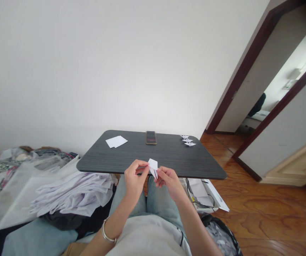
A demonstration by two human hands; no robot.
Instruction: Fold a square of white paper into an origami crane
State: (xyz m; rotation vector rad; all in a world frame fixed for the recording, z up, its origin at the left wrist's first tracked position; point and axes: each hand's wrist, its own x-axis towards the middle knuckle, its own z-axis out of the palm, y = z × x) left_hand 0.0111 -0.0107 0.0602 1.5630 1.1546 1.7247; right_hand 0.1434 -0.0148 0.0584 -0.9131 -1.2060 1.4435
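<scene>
A small folded piece of white paper [153, 167] is held up at the near edge of the dark table [131, 156]. My left hand [136, 176] pinches its left side between thumb and fingers. On the lower right side, my right hand [168, 179] grips the same paper with its fingertips. The paper has a flat top and narrows to split points at the bottom. Several white folded paper cranes [188, 140] stand in a row at the table's back right. White paper sheets [116, 141] lie overlapping at the back left.
A phone [151, 137] lies at the table's back middle. White cloth [73, 192] and other clothes are piled at the left. Below the table's right side are a box of papers [202, 193] and a black bag [221, 236] with paper scraps. A white wall rises behind.
</scene>
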